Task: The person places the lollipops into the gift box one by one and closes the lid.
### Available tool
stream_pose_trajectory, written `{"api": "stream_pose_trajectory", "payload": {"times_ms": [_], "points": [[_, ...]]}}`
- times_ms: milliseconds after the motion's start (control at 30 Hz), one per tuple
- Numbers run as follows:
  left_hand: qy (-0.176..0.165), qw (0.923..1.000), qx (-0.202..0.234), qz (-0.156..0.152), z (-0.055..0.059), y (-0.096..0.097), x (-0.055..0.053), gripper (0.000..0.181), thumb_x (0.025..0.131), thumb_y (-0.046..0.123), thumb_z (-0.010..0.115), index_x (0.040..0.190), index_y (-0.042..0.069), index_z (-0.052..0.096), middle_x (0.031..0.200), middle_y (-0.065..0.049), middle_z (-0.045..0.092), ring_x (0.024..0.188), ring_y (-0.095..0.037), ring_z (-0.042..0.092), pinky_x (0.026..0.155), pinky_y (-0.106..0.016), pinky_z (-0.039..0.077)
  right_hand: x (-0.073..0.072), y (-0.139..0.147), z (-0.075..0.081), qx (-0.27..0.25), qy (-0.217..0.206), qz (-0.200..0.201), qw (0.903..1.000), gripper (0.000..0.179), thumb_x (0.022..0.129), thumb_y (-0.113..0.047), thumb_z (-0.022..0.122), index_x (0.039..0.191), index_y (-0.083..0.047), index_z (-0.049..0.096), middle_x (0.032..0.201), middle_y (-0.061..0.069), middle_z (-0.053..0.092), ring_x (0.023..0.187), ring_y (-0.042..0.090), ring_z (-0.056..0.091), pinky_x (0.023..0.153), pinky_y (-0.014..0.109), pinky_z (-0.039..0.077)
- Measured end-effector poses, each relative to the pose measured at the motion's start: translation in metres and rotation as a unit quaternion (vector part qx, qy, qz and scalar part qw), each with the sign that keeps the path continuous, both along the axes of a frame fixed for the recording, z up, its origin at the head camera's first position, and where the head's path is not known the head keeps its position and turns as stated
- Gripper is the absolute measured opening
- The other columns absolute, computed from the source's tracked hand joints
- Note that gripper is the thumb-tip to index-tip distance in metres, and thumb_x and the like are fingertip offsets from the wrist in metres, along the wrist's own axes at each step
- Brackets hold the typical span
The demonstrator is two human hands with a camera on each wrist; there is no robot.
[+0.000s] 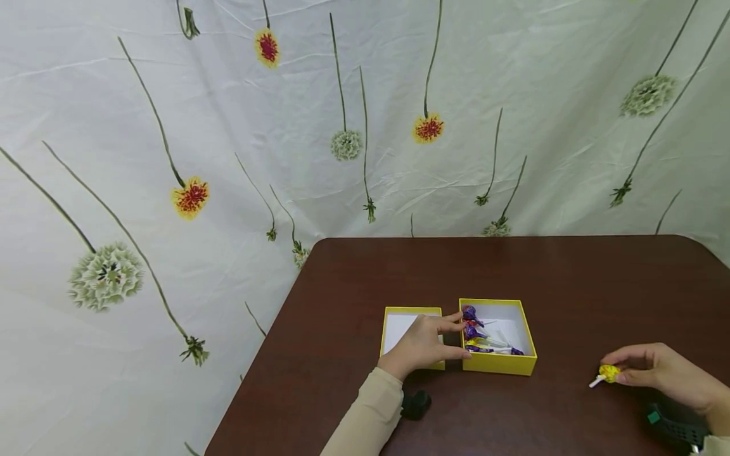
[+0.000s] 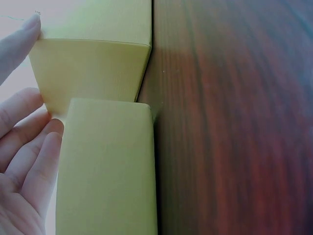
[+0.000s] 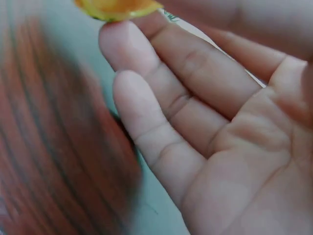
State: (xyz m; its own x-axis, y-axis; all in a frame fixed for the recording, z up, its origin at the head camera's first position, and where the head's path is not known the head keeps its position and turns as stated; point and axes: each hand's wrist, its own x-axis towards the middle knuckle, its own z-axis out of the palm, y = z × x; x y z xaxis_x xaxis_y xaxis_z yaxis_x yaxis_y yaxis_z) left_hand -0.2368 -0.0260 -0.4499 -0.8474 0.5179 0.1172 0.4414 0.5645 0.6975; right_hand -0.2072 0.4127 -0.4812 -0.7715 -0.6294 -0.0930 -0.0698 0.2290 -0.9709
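In the head view, my right hand point(image 1: 664, 373) pinches a lollipop in a yellow wrapper point(image 1: 609, 373), its white stick pointing down to the left. The right wrist view has only an edge of the yellow wrapper point(image 3: 117, 7) at the fingertips. My left hand point(image 1: 421, 345) touches the left side of a yellow box point(image 1: 499, 363) with its fingers extended and its thumb at the front corner. Inside the white-lined box, several lollipops point(image 1: 474, 332) in purple, red and yellow wrappers lie toward the left. A matching yellow lid or tray point(image 1: 396, 323) lies partly beneath my left hand.
A dark brown table point(image 1: 570, 272) holds everything, its rounded far edge against a pale cloth point(image 1: 388, 177) printed with flowers. Dark wrist devices show below both hands. In the left wrist view, the two yellow containers stand close together.
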Motion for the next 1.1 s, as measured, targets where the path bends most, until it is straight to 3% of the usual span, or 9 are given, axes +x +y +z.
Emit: {"api": "stream_pose_trajectory", "payload": {"times_ms": [300,433,567,667,733,1100], "points": [[0.006,1.0,-0.002,-0.003,-0.001,0.0,-0.001,0.056,0.081,0.035,0.084,0.13,0.012,0.068,0.145,0.005,0.057,0.128,-0.013,0.059,0.1,-0.021,0.051,0.002,-0.004,0.003,-0.01,0.02,-0.043,0.9988,0.038,0.099,0.005,0.053,0.116,-0.02,0.075,0.109,-0.021,0.073,0.096,-0.003,0.068,0.075,0.02,0.057],[0.008,0.9999,-0.007,-0.002,-0.001,0.0,0.0,0.056,0.081,0.036,0.083,0.13,0.013,0.068,0.145,0.005,0.057,0.128,-0.014,0.059,0.101,-0.023,0.051,0.004,-0.009,0.006,0.025,0.041,-0.085,0.9952,0.034,0.099,0.003,0.056,0.115,-0.021,0.075,0.106,-0.025,0.071,0.092,-0.004,0.067,0.072,0.019,0.057],[0.011,0.9999,-0.011,-0.002,0.0,0.0,0.0,0.056,0.081,0.036,0.083,0.13,0.013,0.068,0.145,0.005,0.057,0.127,-0.014,0.06,0.1,-0.022,0.051,0.003,-0.015,0.013,0.093,0.061,-0.129,0.9854,0.023,0.098,-0.002,0.06,0.117,0.0,0.072,0.104,-0.031,0.067,0.091,-0.009,0.064,0.071,0.019,0.056],[0.015,0.9998,-0.013,-0.001,0.0,0.001,0.0,0.056,0.081,0.037,0.083,0.129,0.013,0.068,0.145,0.005,0.057,0.126,-0.014,0.061,0.098,-0.02,0.051,0.003,-0.021,0.017,0.139,0.074,-0.158,0.9747,0.032,0.097,-0.008,0.064,0.12,0.014,0.064,0.102,-0.033,0.064,0.09,-0.011,0.061,0.07,0.019,0.056],[0.017,0.9998,-0.013,0.0,-0.001,0.0,0.0,0.056,0.081,0.037,0.083,0.129,0.013,0.069,0.145,0.005,0.057,0.126,-0.014,0.061,0.096,-0.019,0.052,0.003,-0.024,0.019,0.158,0.075,-0.175,0.969,0.037,0.097,-0.011,0.065,0.122,0.016,0.062,0.1,-0.033,0.062,0.09,-0.011,0.06,0.07,0.019,0.055],[0.005,0.9999,-0.009,0.001,-0.001,0.0,-0.001,0.056,0.081,0.038,0.083,0.13,0.014,0.068,0.146,0.006,0.056,0.126,-0.013,0.061,0.097,-0.021,0.052,0.003,-0.037,0.026,0.136,0.109,-0.188,0.9666,0.036,0.097,-0.009,0.064,0.123,0.017,0.06,0.102,-0.034,0.062,0.088,-0.006,0.064,0.068,0.02,0.056]]}}
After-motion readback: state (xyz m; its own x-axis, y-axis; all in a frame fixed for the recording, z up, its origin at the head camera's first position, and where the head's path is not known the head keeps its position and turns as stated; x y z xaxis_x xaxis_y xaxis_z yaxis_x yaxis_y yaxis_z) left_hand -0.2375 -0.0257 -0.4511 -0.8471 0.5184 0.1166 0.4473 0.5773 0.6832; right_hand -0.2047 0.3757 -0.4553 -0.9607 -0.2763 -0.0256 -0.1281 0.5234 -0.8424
